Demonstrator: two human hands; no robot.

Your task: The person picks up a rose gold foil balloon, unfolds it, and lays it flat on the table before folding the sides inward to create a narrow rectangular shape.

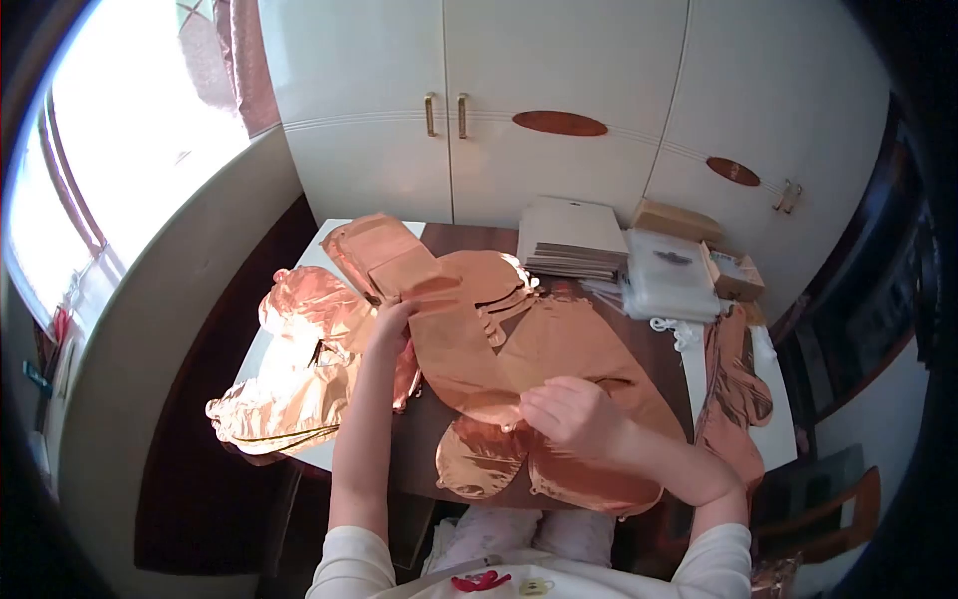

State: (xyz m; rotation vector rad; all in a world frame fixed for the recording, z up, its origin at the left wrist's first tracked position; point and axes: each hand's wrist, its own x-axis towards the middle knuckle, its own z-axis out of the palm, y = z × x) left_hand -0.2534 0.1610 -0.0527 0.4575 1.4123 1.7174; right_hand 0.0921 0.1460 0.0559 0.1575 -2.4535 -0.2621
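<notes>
A flat rose-gold foil balloon (pixel 449 344) lies across the middle of the table in front of me. My left hand (pixel 397 314) is closed on its left edge, beside a folded rose-gold foil piece (pixel 374 250). With fingertips pinched together, my right hand (pixel 574 411) holds the lower edge of the same balloon, near a small tab. Under and right of it spreads another flat foil balloon (pixel 599 349). A rounded foil end (pixel 481 459) shows below, at the table's near edge.
Crumpled shiny foil balloons (pixel 309 369) are heaped at the left. At the back stand a stack of flat cardboard pieces (pixel 571 238), clear plastic packets (pixel 671 275) and a small open box (pixel 733 272). White cord (pixel 679 331) and more foil (pixel 733 389) lie at the right.
</notes>
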